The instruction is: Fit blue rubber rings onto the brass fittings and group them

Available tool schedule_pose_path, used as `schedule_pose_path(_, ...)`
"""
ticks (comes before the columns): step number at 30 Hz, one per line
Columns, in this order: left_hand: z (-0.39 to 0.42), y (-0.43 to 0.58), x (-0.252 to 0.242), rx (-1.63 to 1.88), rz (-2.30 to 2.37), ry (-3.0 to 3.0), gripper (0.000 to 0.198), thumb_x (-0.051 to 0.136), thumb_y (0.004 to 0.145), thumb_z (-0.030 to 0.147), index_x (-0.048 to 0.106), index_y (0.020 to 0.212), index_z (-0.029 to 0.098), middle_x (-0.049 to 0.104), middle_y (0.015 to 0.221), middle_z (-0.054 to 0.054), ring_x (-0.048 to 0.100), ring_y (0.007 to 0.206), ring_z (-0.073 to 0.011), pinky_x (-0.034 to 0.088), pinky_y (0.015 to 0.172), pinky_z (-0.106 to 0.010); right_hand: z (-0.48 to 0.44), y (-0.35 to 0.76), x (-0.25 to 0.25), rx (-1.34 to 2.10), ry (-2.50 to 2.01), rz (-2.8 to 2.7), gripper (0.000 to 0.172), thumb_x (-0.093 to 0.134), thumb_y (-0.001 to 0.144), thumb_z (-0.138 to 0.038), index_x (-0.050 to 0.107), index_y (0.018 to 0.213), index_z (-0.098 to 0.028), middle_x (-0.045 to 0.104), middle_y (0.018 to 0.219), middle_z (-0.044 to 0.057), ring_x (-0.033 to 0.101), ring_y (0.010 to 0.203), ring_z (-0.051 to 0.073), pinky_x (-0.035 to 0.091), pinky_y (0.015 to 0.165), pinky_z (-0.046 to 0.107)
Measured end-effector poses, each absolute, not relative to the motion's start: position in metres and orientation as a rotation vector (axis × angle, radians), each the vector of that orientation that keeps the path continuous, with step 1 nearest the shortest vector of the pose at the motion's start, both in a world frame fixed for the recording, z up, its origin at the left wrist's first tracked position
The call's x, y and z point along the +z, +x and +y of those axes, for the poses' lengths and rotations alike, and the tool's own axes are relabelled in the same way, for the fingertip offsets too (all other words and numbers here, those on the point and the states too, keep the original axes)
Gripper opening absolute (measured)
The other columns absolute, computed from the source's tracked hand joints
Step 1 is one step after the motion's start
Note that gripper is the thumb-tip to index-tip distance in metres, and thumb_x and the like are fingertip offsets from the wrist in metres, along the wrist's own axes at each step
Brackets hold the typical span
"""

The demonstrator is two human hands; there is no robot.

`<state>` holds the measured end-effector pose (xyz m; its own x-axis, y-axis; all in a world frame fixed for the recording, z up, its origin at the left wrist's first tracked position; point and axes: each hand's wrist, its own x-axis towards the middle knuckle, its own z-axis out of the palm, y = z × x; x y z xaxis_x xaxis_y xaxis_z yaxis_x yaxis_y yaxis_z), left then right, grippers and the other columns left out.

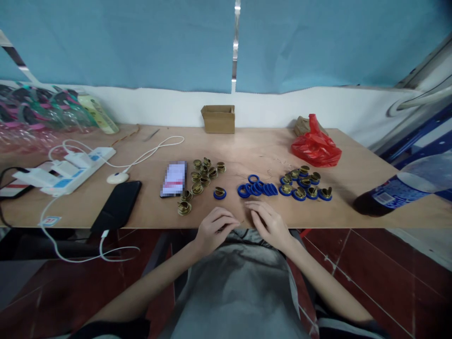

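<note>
My left hand [216, 230] is at the table's front edge, thumb and fingers pinched together. A thin, tiny sliver shows at its fingertips, too small to name. Just to the right, my right hand [270, 225] is open, its fingers loosely curved and the thumb apart. Beyond the hands lies a brass-coloured round fitting in a blue ring [219, 193]. Bare brass fittings [205, 181] with upright tabs are grouped at the left. Loose blue rings [257, 187] lie in a leaning row in the middle. Several ringed fittings [299, 193] stand together at the right.
Left are a lit phone [174, 179], a dark phone [116, 206] on a cable, and a power strip [79, 172]. Clear bottles [45, 113] stand behind. A cardboard box [219, 119] and a red plastic bag [316, 148] are at the back. A soda bottle [395, 193] lies right.
</note>
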<state>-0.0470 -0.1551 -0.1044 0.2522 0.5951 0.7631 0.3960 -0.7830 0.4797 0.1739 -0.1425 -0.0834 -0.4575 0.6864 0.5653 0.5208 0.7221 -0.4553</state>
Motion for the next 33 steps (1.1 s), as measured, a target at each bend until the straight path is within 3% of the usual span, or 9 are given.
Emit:
schedule_pose_path(4, -0.154, -0.047, -0.101, 1.528, 1.030, 2.231, 0.007, 0.070, 0.093, 0.019, 0.077, 0.090, 0.021, 0.072, 0.080, -0.003, 0.069, 0.074, -0.0144, 0.058, 0.069, -0.026, -0.144, 0.172, -0.088, 0.254, -0.885, -2.047, 0.021, 0.050, 0.102, -0.019, 0.062, 0.119, -0.022, 0.069, 0.106, 0.011, 0.067, 0.102, 0.025, 0.057, 0.091, 0.041)
schedule_pose_path(11, -0.154, -0.050, -0.103, 1.483, 1.056, 2.165, 0.005, 0.073, 0.091, 0.019, 0.076, 0.095, 0.021, 0.077, 0.085, -0.003, 0.072, 0.079, -0.0158, 0.060, 0.072, -0.027, -0.154, 0.159, -0.081, 0.425, -0.854, -2.108, 0.012, 0.053, 0.102, -0.022, 0.063, 0.108, -0.021, 0.065, 0.100, 0.008, 0.065, 0.092, 0.022, 0.056, 0.082, 0.035)
schedule_pose_path(18, -0.155, -0.051, -0.100, 1.466, 1.099, 2.095, 0.000, 0.074, 0.090, 0.021, 0.074, 0.090, 0.020, 0.077, 0.084, -0.003, 0.072, 0.076, -0.0164, 0.060, 0.070, -0.027, -0.155, 0.156, -0.080, 0.439, -0.838, -2.225, 0.018, 0.047, 0.105, -0.022, 0.061, 0.095, -0.021, 0.064, 0.090, 0.006, 0.060, 0.085, 0.021, 0.052, 0.083, 0.037)
schedule_pose_path(24, -0.153, -0.051, -0.100, 1.436, 1.067, 2.149, 0.006, 0.069, 0.094, 0.018, 0.074, 0.093, 0.021, 0.076, 0.085, -0.003, 0.072, 0.080, -0.0166, 0.060, 0.073, -0.028, -0.152, 0.160, -0.074, 0.578, -0.903, -2.153, 0.025, 0.042, 0.107, -0.026, 0.057, 0.088, -0.022, 0.062, 0.082, 0.004, 0.060, 0.077, 0.019, 0.050, 0.072, 0.032)
schedule_pose_path(33, -0.153, -0.050, -0.098, 1.359, 1.095, 2.263, 0.009, 0.063, 0.096, 0.016, 0.067, 0.088, 0.019, 0.071, 0.083, -0.003, 0.068, 0.079, -0.0162, 0.056, 0.073, -0.027, -0.150, 0.162, -0.070, 0.700, -0.936, -2.149, 0.029, 0.044, 0.107, -0.033, 0.059, 0.086, -0.021, 0.061, 0.076, 0.001, 0.056, 0.070, 0.016, 0.045, 0.066, 0.028)
